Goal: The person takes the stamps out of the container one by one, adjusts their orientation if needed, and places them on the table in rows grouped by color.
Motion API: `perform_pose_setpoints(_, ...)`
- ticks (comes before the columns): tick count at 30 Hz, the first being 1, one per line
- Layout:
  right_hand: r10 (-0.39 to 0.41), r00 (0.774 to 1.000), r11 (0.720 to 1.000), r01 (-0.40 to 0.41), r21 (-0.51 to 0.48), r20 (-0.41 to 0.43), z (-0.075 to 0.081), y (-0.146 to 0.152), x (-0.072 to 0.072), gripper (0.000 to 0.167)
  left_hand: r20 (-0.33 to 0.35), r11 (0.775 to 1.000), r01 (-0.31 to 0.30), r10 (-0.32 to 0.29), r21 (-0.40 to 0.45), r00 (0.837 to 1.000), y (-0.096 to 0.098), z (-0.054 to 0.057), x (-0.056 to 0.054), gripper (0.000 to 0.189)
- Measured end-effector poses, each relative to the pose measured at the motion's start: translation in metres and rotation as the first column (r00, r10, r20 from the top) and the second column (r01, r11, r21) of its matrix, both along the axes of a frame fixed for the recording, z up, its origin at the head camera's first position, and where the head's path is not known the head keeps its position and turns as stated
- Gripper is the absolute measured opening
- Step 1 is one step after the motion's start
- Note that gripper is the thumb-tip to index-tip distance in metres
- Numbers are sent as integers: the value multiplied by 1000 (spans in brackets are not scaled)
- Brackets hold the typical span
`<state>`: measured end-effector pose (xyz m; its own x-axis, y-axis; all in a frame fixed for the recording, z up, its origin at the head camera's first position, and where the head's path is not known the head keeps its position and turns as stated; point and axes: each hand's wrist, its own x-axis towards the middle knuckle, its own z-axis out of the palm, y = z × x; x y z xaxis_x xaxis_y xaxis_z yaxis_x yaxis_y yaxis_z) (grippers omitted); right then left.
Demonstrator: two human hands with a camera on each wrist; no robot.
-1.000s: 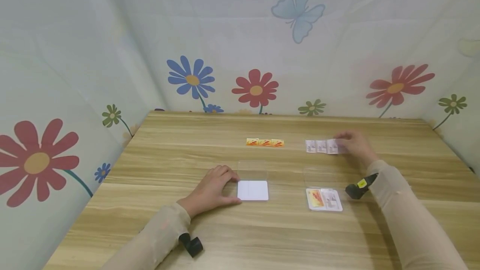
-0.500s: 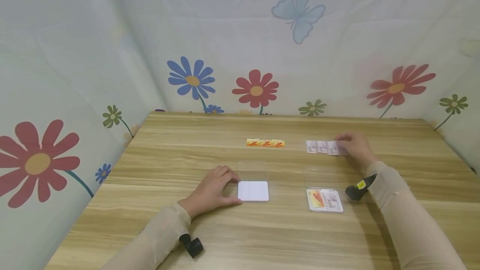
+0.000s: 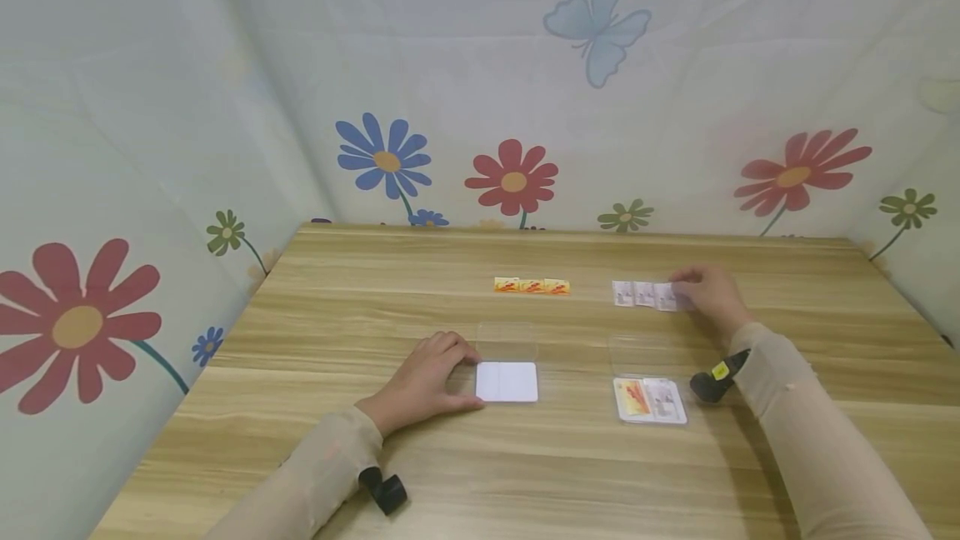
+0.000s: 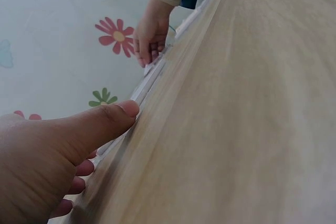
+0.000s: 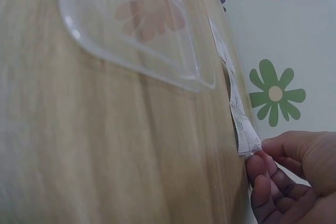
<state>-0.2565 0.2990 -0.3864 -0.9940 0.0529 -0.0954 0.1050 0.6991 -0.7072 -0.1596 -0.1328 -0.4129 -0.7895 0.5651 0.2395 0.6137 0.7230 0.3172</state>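
At the table's middle, a clear hinged plastic case (image 3: pixel 507 382) lies with its lid (image 3: pixel 507 341) folded back and a plain white base. My left hand (image 3: pixel 422 380) grips its left side, the thumb at the near corner and the fingertips at the far one; in the left wrist view the thumb (image 4: pixel 107 124) lies along the edge. Farther back and right, my right hand (image 3: pixel 711 297) pinches the right end of a strip of white printed sachets (image 3: pixel 643 294). The right wrist view shows the strip (image 5: pixel 237 106) slightly bent, its end between thumb and fingers.
A strip of yellow-orange sachets (image 3: pixel 532 286) lies left of the white strip. At the right, a second open clear case (image 3: pixel 651 417) holds one orange and one whitish sachet, its lid (image 3: pixel 648 356) toward the back. Behind the wooden table (image 3: pixel 315 273) hangs a flowered curtain (image 3: pixel 450 65).
Almost nothing moves. The right hand stays at the end of the white strip, with only a very slight shift of its fingers; the left hand keeps its place at the case.
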Motion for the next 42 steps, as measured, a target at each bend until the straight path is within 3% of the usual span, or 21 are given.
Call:
perform_pose_setpoints(7, 8, 1000, 1000, -8, 11, -18, 1, 1, 1, 33, -2, 1000, 0, 0, -7, 1000, 1, 0, 0, 52)
perform_pose_setpoints(24, 3, 998, 999, -1, -34, 59, 13, 0, 14, 40, -7, 1000, 20, -20, 2, 1000, -1, -2, -4, 53)
perform_pose_setpoints(34, 81, 994, 995, -77, 59, -71, 23, 2, 22, 39, -3, 999, 5, -5, 33, 1000, 1, 8, -3, 53)
perform_pose_setpoints(42, 86, 988, 994, -75, 84, -126, 28, 1, 30, 36, 2, 997, -33, 33, 74, 999, 8, 10, -4, 53)
